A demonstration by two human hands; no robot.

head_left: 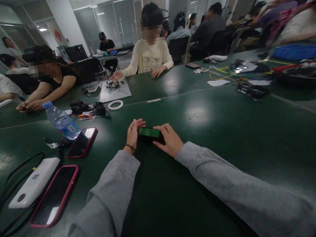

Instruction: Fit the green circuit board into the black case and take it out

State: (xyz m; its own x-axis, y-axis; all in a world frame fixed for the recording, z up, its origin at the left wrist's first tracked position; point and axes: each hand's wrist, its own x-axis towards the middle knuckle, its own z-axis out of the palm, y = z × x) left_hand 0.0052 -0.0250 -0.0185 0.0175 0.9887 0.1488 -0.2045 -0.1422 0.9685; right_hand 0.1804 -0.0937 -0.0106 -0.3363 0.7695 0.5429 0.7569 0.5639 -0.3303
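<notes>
Between my two hands is a small green circuit board (149, 132) set in a black casing, its face turned up. My left hand (132, 135) grips its left end, with the fingers at the far edge. At the right end, my right hand (170, 138) closes round the casing with thumb below and fingers on top. Both hands are low over the dark green table (210, 142); whether the casing rests on it I cannot tell.
To the left are two red-edged phones (55, 196), a white power bank (35, 182) with a black cable, and a water bottle (61, 120). A tape roll (115, 105) and white board (114, 90) lie farther off. Cables and a blue tray (301, 51) sit far right. People sit opposite.
</notes>
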